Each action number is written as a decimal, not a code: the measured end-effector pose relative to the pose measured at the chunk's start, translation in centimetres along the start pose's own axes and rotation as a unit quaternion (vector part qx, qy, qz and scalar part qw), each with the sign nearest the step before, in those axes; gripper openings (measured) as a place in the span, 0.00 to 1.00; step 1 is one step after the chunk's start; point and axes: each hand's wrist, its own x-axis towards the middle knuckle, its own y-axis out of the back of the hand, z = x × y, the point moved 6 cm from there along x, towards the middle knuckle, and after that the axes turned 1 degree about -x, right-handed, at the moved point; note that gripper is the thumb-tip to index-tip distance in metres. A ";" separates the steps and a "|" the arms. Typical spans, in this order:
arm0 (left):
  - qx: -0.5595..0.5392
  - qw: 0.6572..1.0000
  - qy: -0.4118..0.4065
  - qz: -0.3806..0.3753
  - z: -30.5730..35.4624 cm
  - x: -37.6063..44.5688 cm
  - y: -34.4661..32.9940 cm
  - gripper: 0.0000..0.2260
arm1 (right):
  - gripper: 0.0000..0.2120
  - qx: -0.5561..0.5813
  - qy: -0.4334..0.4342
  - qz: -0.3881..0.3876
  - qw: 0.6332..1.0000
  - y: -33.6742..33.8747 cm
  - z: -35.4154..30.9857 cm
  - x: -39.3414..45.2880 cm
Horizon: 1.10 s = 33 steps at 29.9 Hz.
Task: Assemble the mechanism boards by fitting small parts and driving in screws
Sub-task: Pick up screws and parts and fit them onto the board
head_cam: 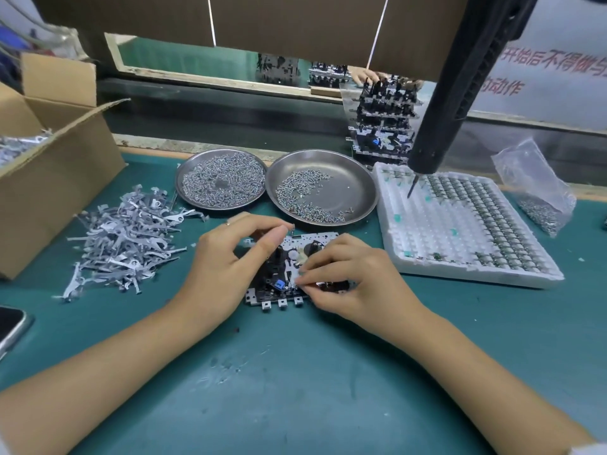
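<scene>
A mechanism board point(289, 284) of metal and black plastic, with a small blue part on it, lies flat on the green mat in front of me. My left hand point(230, 264) rests on the board's left side, thumb and fingers curled over its top edge. My right hand point(348, 277) pinches a small pale metal part against the board's middle. Two steel dishes hold screws: the left dish point(184, 178) is full, the right dish point(358, 178) half full. A black electric screwdriver point(437, 126) hangs above the tray at the right, untouched.
A heap of thin metal levers point(124, 238) lies at the left beside an open cardboard box point(56, 178). A white foam tray point(460, 244) of small round parts sits at the right, a stack of finished boards point(384, 119) behind it, a plastic bag of screws point(535, 192) far right, a phone point(10, 326) at the left edge.
</scene>
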 end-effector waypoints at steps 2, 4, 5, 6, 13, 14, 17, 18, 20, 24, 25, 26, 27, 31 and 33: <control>0.000 1.000 -0.002 -0.005 0.2 -0.1 -0.1 0.06 | 0.06 -0.004 0.005 -0.001 1.000 0.0 -0.1 0.0; 0.020 0.999 -0.020 -0.016 0.6 -0.3 -0.3 0.05 | 0.06 -0.010 0.011 -0.003 1.000 0.0 -0.3 0.0; 0.040 0.998 -0.034 -0.021 0.9 -0.4 -0.3 0.05 | 0.06 -0.013 0.013 -0.006 1.000 -0.1 -0.3 0.0; 0.065 0.996 -0.052 -0.027 1.3 -0.6 -0.4 0.06 | 0.07 -0.015 0.014 -0.012 1.000 -0.1 -0.3 0.0; 0.223 0.960 -0.120 -0.121 2.2 -1.8 -1.9 0.14 | 0.08 0.048 -0.034 -0.038 0.998 0.0 0.3 0.0; 0.228 0.959 -0.115 -0.127 2.0 -1.9 -2.1 0.15 | 0.08 0.065 -0.053 -0.037 0.996 0.1 0.6 0.0; 0.223 0.961 -0.100 -0.126 1.6 -2.0 -2.2 0.16 | 0.08 0.086 -0.069 -0.039 0.993 0.1 0.8 0.1; 0.220 0.963 -0.098 -0.123 1.5 -1.9 -2.2 0.16 | 0.08 0.086 -0.068 -0.041 0.993 0.1 0.8 0.1; 0.210 0.966 -0.097 -0.119 1.5 -1.9 -2.2 0.17 | 0.09 0.095 -0.076 -0.042 0.992 0.0 0.9 0.1; 0.184 0.973 -0.087 -0.110 1.2 -1.6 -2.1 0.13 | 0.09 0.115 -0.102 -0.039 0.987 0.0 1.2 -0.1; 0.180 0.974 -0.084 -0.111 1.1 -1.5 -2.0 0.12 | 0.09 0.111 -0.100 -0.013 0.989 0.4 1.1 -0.1; 0.176 0.974 -0.081 -0.113 1.0 -1.5 -2.1 0.11 | 0.08 0.105 -0.096 0.040 0.989 1.2 1.0 0.0; 0.172 0.975 -0.078 -0.116 0.9 -1.5 -2.1 0.10 | 0.09 0.098 -0.095 0.116 0.984 2.3 0.9 0.0; 0.143 0.981 -0.059 -0.121 0.7 -1.4 -1.9 0.09 | 0.20 0.068 -0.136 0.376 0.914 7.8 1.1 0.9; 0.131 0.982 -0.053 -0.121 0.6 -1.4 -1.9 0.08 | 0.31 0.079 -0.147 0.362 0.917 9.4 1.1 3.2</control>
